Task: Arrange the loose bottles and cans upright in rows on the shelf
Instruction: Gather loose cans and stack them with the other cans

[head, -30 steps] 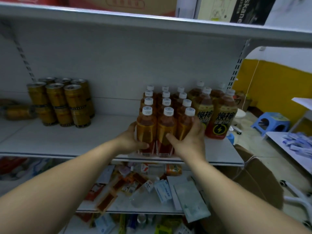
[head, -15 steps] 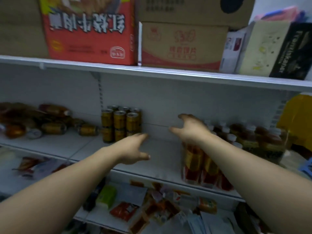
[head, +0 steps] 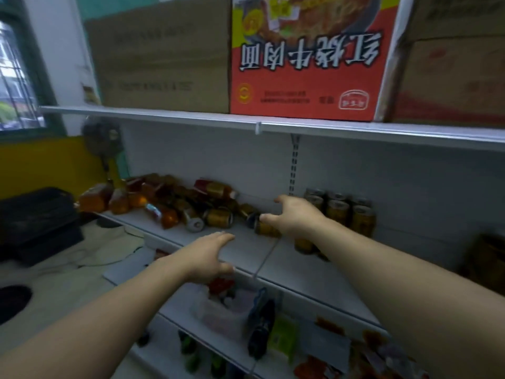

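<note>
A jumble of loose amber bottles (head: 120, 199) and gold cans (head: 218, 217) lies on its side along the left part of the white shelf (head: 306, 272). Stacked gold cans (head: 338, 212) stand upright at the back, to the right of the pile. My right hand (head: 293, 216) reaches out with fingers spread, just above a lying can (head: 266, 228), holding nothing. Lower and nearer, my left hand (head: 210, 254) hovers over the shelf's front with straight fingers, also empty.
Cardboard boxes and a red noodle carton (head: 308, 58) fill the shelf above. Packets and dark bottles (head: 262, 329) crowd the lower shelves. A black crate (head: 35, 214) and a fan (head: 102, 140) stand left of the shelving.
Both hands let go of the upright bottle group on the right and swung left; the view followed. My right hand now hovers over the lying cans.
</note>
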